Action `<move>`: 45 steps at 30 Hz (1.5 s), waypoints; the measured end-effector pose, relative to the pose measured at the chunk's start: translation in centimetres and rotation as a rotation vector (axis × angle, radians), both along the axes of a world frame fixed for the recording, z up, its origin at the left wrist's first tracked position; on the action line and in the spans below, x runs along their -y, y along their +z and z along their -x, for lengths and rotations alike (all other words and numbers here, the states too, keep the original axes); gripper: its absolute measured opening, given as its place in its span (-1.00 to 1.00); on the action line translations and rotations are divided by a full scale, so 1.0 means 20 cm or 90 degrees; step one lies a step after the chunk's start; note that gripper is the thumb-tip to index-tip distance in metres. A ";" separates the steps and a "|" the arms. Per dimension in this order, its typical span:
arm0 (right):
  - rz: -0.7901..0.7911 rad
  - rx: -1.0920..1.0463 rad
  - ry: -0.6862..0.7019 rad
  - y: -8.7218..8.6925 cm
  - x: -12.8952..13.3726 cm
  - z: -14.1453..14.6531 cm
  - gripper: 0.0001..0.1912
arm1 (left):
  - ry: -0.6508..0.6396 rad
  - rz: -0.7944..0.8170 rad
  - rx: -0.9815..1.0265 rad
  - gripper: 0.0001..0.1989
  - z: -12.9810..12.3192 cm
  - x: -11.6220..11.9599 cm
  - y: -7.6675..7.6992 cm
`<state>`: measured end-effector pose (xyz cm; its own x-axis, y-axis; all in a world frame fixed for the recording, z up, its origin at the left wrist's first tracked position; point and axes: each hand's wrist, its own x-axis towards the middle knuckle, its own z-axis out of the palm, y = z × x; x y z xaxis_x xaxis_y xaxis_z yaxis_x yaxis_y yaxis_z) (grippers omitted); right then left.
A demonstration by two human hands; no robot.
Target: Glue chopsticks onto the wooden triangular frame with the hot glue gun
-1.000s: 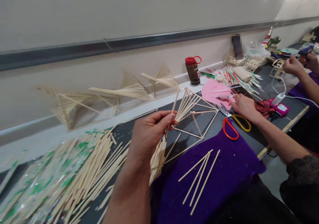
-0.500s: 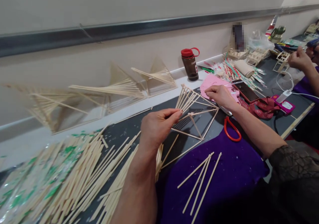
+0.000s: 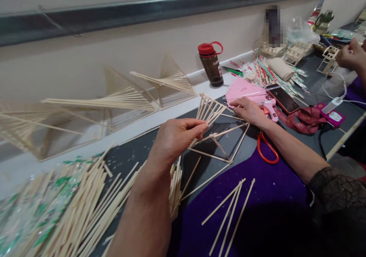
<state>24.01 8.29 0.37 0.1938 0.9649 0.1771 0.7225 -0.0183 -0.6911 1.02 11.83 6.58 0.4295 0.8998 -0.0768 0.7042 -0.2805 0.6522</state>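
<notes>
On the dark tabletop stands a small stick frame (image 3: 211,158), made of thin wooden sticks with a fan of slanting sticks on its far side. My left hand (image 3: 184,133) pinches a wooden stick (image 3: 212,119) at the near end of this fan, between thumb and fingertips. My right hand (image 3: 248,111) lies at the frame's far right corner, over the edge of a pink sheet (image 3: 243,89). Its fingers are stretched forward and bent a little downward; the fingertips are partly hidden. Several loose sticks (image 3: 228,215) rest on purple cloth (image 3: 257,190) below.
Piles of sticks (image 3: 82,207) and plastic-wrapped packs (image 3: 31,211) fill the left. Twisted stick models (image 3: 168,83) line the wall. Beyond my right hand are a bottle (image 3: 211,64), a pink glue gun (image 3: 270,110), a phone (image 3: 283,98) and red-handled scissors (image 3: 267,150). Another person's hand (image 3: 353,57) shows far right.
My right hand has lowered slightly, and its fingers look flatter over the pink sheet's edge. My left hand keeps its pinch on the frame's stick. The whole view has shifted a little.
</notes>
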 end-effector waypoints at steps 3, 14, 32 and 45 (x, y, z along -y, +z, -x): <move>0.012 -0.030 -0.004 0.00 0.00 -0.01 -0.80 | -0.015 0.003 -0.032 -0.68 -0.01 -0.03 0.00; -0.111 -0.489 -0.126 -0.01 -0.01 -0.02 -0.86 | -0.036 -0.013 -0.109 -0.69 -0.07 -0.07 -0.01; -0.077 -0.293 0.081 -0.16 -0.05 0.03 -0.69 | -0.037 -0.030 -0.205 -0.59 -0.10 -0.04 -0.01; -0.075 -0.394 0.089 -0.16 -0.05 0.05 -0.73 | -0.039 -0.042 -0.230 -0.62 -0.11 -0.03 0.00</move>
<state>23.10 9.20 -2.87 0.1684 0.9693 0.1794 0.1804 0.1486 -0.9723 3.23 12.35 6.60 0.4384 0.8813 -0.1761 0.8664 -0.3624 0.3436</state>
